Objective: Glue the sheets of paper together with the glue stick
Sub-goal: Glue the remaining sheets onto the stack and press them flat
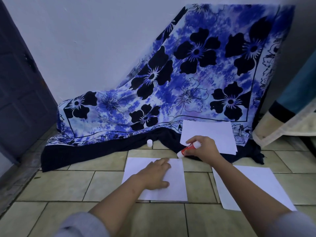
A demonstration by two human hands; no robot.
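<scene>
The glue stick point(186, 149) is held slanted, its long axis running from upper right down to lower left. Its lower tip is set at the far right corner of the sheet point(177, 187). The stick is pinched in the grip of the right hand point(204, 148), wrist raised. The left hand point(153, 175) is laid flat on the sheet, fingers relaxed. The cap point(149, 143) is stood well apart on the floor point(102, 185).

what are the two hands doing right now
Left hand: open, fingers flat on the paper.
Right hand: gripping the glue stick, tip at the paper's far corner.
</scene>
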